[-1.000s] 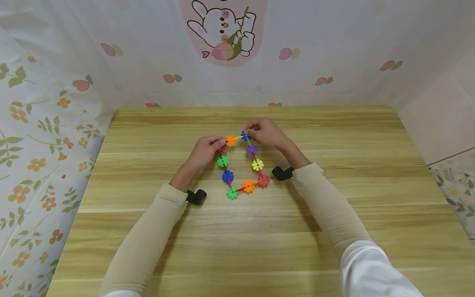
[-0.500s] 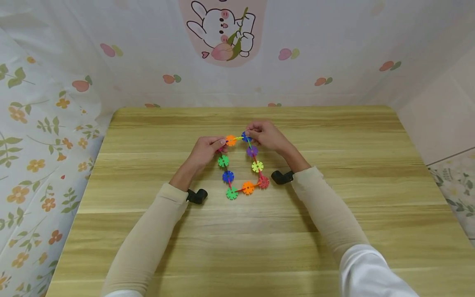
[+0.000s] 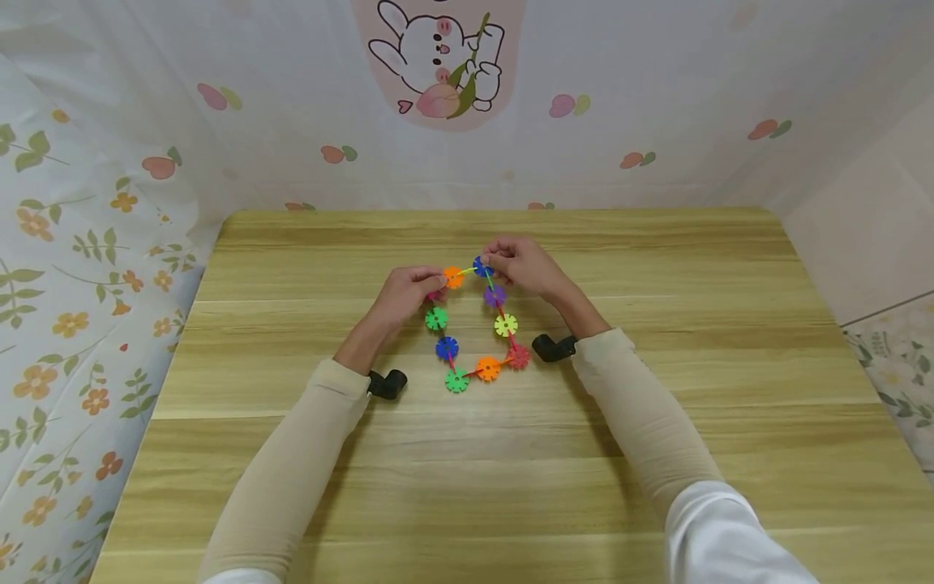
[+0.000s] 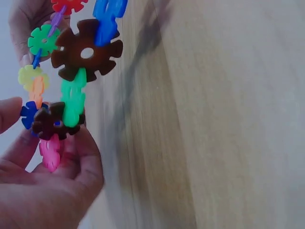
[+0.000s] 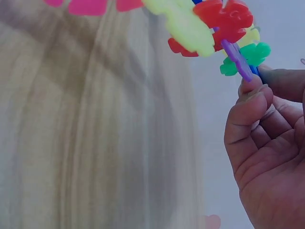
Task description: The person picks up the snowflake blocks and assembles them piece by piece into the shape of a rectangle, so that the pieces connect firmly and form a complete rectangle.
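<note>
A loop of linked snowflake discs (image 3: pixel 456 380), slotted plastic pieces in many colours, hangs between both hands above the table. My left hand (image 3: pixel 404 294) pinches its upper left part, beside an orange disc (image 3: pixel 453 277); the fingers partly hide a pink disc there. At the upper right, my right hand (image 3: pixel 524 261) pinches a blue disc (image 3: pixel 482 266) between thumb and fingers. Brownish discs (image 4: pixel 86 52) and a pink disc (image 4: pixel 50 152) show by the left palm in the left wrist view. In the right wrist view, a green disc (image 5: pixel 255 55) is close to the right fingertips.
The wood-grain table (image 3: pixel 467 503) lies under the loop, and the loop's shadow falls on it. A patterned curtain (image 3: pixel 277 105) rises behind the table's far edge. Black wrist cameras (image 3: pixel 387 385) stick out from both wrists.
The loop sways very slightly, its left side drifting a little to the left. Both hands keep their hold in almost the same place.
</note>
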Motion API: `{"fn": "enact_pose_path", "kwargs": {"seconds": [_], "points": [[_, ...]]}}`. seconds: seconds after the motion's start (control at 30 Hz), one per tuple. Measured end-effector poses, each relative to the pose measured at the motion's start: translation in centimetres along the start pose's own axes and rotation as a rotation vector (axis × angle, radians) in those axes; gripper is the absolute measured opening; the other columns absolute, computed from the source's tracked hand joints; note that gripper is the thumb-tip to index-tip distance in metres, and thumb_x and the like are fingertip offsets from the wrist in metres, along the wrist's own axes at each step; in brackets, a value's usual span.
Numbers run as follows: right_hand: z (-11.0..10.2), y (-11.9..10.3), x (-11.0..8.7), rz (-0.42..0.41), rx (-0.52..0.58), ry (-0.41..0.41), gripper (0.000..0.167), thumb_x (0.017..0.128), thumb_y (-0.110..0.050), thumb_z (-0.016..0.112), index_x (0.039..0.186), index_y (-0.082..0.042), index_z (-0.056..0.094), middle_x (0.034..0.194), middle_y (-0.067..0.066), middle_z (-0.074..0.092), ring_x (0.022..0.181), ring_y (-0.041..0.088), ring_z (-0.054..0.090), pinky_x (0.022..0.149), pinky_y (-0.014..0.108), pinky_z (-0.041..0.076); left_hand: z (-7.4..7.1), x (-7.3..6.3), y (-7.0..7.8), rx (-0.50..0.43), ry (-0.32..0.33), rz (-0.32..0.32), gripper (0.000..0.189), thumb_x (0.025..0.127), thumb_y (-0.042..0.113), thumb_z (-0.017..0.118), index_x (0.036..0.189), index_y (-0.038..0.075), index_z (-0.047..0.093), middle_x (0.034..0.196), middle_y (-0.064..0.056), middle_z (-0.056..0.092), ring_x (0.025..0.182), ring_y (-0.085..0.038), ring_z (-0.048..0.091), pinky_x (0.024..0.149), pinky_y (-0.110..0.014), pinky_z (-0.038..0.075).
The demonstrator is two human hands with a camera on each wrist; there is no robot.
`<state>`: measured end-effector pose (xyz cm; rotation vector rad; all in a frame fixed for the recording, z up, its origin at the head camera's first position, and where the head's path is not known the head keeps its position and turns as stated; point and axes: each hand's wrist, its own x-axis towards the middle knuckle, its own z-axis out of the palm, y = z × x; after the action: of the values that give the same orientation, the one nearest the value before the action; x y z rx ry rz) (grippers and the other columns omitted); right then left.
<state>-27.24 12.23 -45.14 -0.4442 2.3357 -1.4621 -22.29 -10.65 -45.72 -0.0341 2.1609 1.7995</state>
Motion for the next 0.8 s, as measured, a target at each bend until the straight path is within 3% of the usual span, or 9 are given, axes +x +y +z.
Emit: {"fn": "enact_pose_path", "kwargs": {"seconds": [0.2,0.37,0.47,0.6,0.8], "points": [[-0.2,-0.2,0.1,-0.006,0.022,-0.003,0.021,0.100,-0.023,0.056,0.099,-0.004,0.064,0.067,0.006,0.052,0.056,0.017,0.042,0.054,0.035,0.038,0.2,0.2,0.3,0.044,0.055,-0.027,0.029,0.095,0.027,0.062,0.115,0.007,0.070,0.108,-0.012,0.066,0.098,-0.027,0.062,0.082,-0.030,0.050],[-0.1,-0.5,0.0,-0.016,0.027,-0.015,0.020,0.100,-0.021,0.055,0.101,-0.004,0.064,0.069,0.007,0.054,0.055,0.016,0.043,0.054,0.036,0.039,0.5,0.4,0.6,0.079,0.079,-0.005,0.024,0.094,0.028,0.063,0.103,0.008,0.072,0.086,-0.016,0.059,0.074,-0.021,0.049,0.062,-0.027,0.040],[0.0,-0.5,-0.1,-0.034,0.032,-0.021,0.018,0.101,-0.018,0.054,0.101,-0.003,0.064,0.069,0.007,0.053,0.054,0.016,0.042,0.053,0.036,0.038,0.7,0.5,0.5,0.073,0.084,-0.005,0.021,0.095,0.026,0.063,0.100,0.007,0.072,0.081,-0.014,0.061,0.074,-0.024,0.054,0.059,-0.026,0.041],[0.1,-0.5,-0.2,-0.041,0.020,-0.020,0.018,0.101,-0.018,0.053,0.100,-0.004,0.064,0.068,0.007,0.052,0.054,0.016,0.041,0.052,0.032,0.038,1.0,0.8,0.1,0.039,0.104,-0.023,0.021,0.095,0.022,0.063,0.101,0.004,0.072,0.086,-0.005,0.067,0.085,-0.028,0.057,0.064,-0.027,0.044],[0.4,-1.0,-0.2,-0.023,-0.041,-0.019,0.020,0.102,-0.021,0.052,0.100,-0.006,0.064,0.072,0.009,0.055,0.056,0.017,0.044,0.052,0.027,0.039,1.2,0.9,-0.1,-0.011,0.142,-0.051,0.020,0.095,0.021,0.065,0.099,0.004,0.073,0.082,0.001,0.065,0.069,-0.017,0.048,0.054,-0.022,0.037]]}}
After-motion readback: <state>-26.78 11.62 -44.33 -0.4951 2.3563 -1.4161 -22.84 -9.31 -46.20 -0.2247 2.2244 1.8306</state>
